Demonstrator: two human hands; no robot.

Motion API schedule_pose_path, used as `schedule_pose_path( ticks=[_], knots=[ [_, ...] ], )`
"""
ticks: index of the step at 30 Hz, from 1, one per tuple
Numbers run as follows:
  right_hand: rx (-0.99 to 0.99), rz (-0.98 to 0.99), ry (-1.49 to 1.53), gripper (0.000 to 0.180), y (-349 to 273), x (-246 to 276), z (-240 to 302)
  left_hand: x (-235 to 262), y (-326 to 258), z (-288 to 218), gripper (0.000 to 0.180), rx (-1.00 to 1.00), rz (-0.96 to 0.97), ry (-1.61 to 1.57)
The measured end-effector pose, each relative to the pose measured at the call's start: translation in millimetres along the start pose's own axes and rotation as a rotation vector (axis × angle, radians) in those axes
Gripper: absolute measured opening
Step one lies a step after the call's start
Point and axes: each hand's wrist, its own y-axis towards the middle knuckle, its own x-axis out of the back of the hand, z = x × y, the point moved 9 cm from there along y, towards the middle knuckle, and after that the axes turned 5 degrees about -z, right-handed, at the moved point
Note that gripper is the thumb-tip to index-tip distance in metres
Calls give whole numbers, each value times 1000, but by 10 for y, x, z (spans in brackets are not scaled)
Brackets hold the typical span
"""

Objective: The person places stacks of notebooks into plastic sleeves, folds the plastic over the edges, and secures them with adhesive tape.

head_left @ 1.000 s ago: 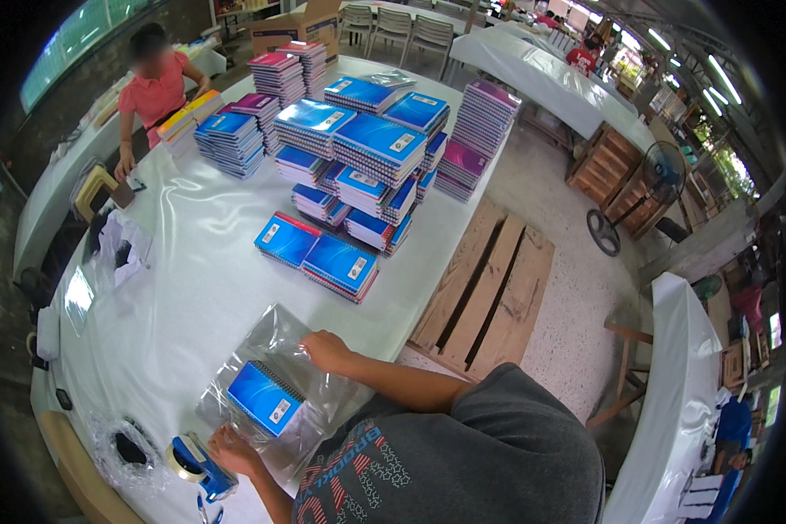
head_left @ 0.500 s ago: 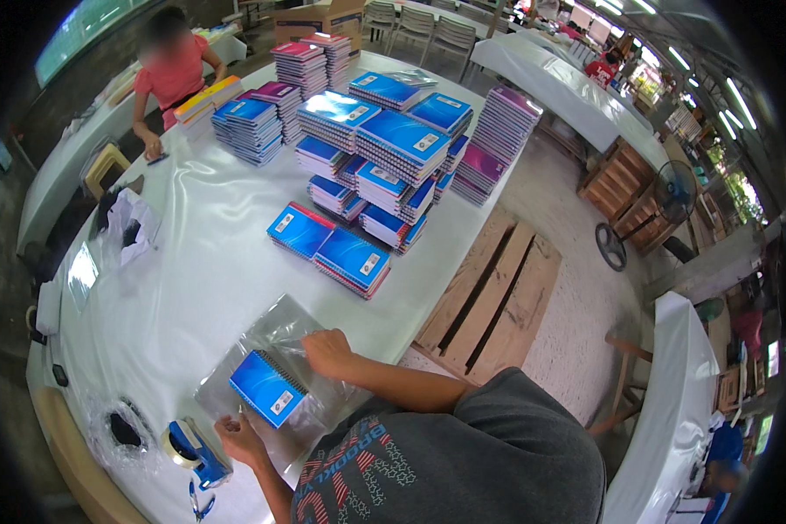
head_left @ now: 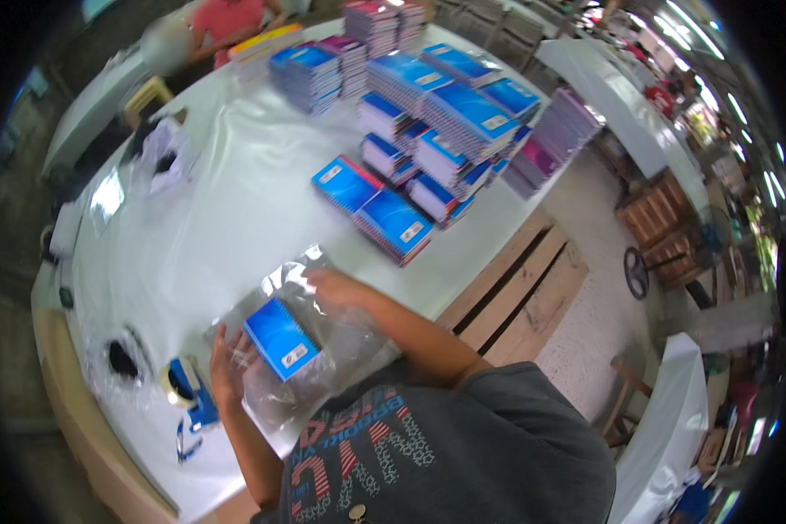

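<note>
A blue spiral-bound notebook (head_left: 280,338) lies on a crinkled clear plastic sheet (head_left: 349,354) at the near part of the table. My right hand (head_left: 334,290), somewhat blurred, is closed on the sheet's far right part, beyond the notebook's spiral edge. On the notebook's other side, my left hand (head_left: 228,367) touches the plastic with its fingers stretched out and apart. Some of those fingers show only hazily through the film. A blue tape dispenser (head_left: 192,393) with a tape roll stands left of my left forearm, and blue-handled cutters (head_left: 186,444) lie nearer me.
Stacks of blue notebooks (head_left: 469,115) fill the table's far right, beside a purple stack (head_left: 546,148). Two short piles (head_left: 371,205) lie closer. Crumpled plastic (head_left: 113,362) is at left. A wooden pallet (head_left: 520,293) sits right of the table. Another person (head_left: 227,26) is across it.
The whole view has shifted, so the table sits differently in the picture. My left hand has gone from a pinch at the sheet's near edge to spread fingers beside the notebook. My right hand stays on the plastic.
</note>
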Motion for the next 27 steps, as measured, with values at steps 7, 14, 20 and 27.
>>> schedule_pose_path(
  ticks=[7,14,20,27],
  knots=[
    [-322,40,157,68,-729,116,390,383,-447,202,53,61,-28,412],
    [-310,-70,224,36,-842,175,772,185,-592,-184,24,-50,-86,788],
    [-198,125,-239,27,-682,-12,968,-258,-612,-431,14,-546,-128,730],
    [76,-136,417,24,-630,-393,929,-606,-580,-301,15,-545,-78,529]
  ],
)
